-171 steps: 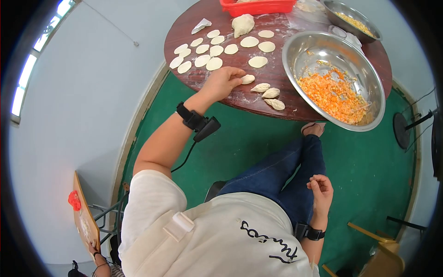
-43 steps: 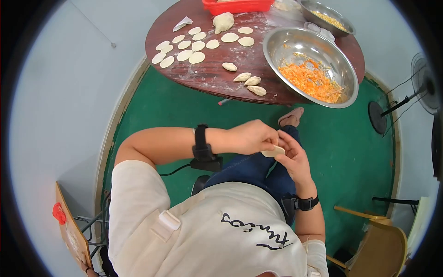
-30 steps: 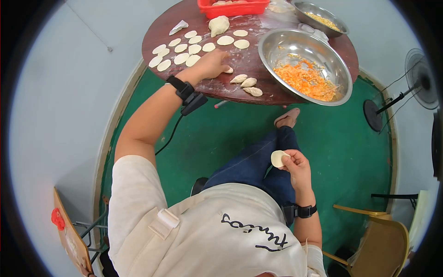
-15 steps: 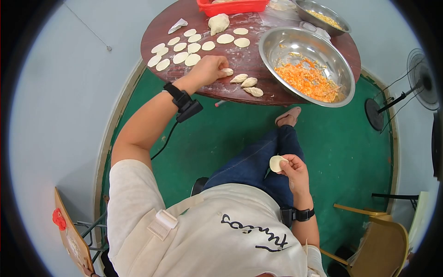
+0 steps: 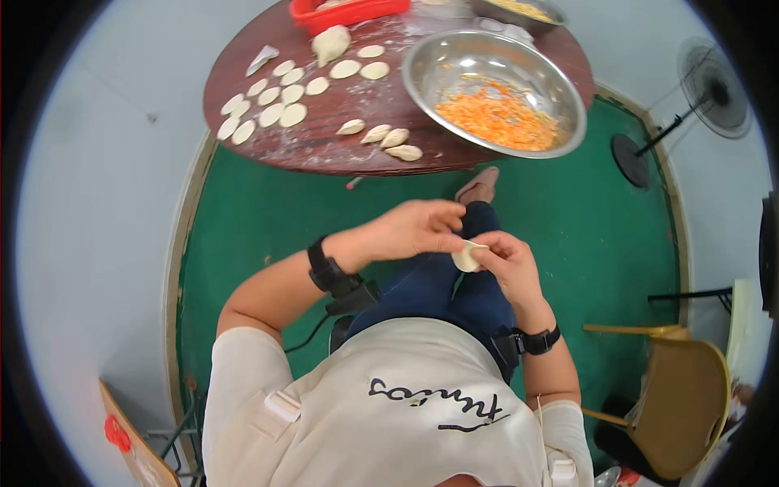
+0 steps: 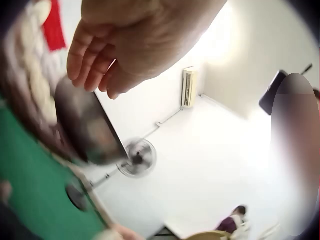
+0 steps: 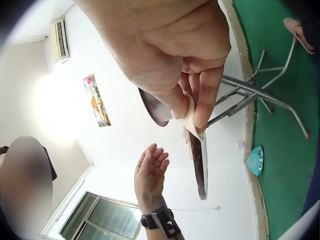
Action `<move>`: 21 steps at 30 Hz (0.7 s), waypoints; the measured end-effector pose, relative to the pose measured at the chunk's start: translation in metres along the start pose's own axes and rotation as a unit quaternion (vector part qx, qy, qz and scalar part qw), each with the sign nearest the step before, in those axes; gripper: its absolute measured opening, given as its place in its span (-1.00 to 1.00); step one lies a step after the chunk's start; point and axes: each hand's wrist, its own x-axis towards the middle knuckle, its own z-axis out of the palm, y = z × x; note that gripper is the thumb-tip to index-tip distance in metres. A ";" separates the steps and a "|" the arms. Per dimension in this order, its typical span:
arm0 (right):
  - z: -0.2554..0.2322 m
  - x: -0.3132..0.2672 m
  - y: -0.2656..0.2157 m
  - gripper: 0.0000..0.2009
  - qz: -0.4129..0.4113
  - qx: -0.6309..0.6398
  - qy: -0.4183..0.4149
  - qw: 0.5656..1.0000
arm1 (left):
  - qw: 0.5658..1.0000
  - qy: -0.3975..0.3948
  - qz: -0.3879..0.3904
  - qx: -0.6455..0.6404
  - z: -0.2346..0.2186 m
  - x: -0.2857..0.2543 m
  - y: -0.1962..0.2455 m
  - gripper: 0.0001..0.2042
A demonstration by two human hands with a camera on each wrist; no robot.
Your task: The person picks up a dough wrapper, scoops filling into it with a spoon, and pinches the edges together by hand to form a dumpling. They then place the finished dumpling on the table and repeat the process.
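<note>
In the head view my right hand (image 5: 509, 264) pinches a round dough wrapper (image 5: 468, 256) between thumb and fingers, above my lap. The right wrist view shows that wrapper (image 7: 188, 120) slightly bent at the fingertips. My left hand (image 5: 422, 227) hovers beside it, overlapping its edge in the head view. Seen from the left wrist, the fingers of the left hand (image 6: 120, 47) are loosely bent with nothing in them. Several folded dumplings (image 5: 395, 138) lie near the table's front edge. Flat wrappers (image 5: 293, 115) are spread over the table's left side.
A steel bowl (image 5: 415, 77) with orange filling stands at the right front of the round table (image 5: 324, 154). Behind are a dough lump (image 5: 331, 45), a red basket (image 5: 345, 15) and a second bowl (image 5: 552, 18). A fan (image 5: 714, 89) and chair (image 5: 686, 398) stand to the right.
My left hand has left the dumpling at the table's front edge and come back beside my right hand. The right hand keeps the wrapper it received earlier, now raised slightly. The head view has shifted.
</note>
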 end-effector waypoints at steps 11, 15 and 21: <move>-0.043 0.032 -0.126 -0.83 -0.110 -0.320 0.072 0.938 | 0.988 0.049 0.055 -0.138 0.019 0.028 0.034 -0.75; -0.094 0.099 -0.185 -0.82 -0.155 -0.597 0.042 0.786 | 0.974 0.084 0.100 -0.188 0.004 0.035 0.054 -0.72; -0.120 0.161 -0.181 -0.82 -0.172 -0.757 -0.186 0.602 | 0.954 0.101 0.072 -0.274 0.001 0.041 0.058 -0.72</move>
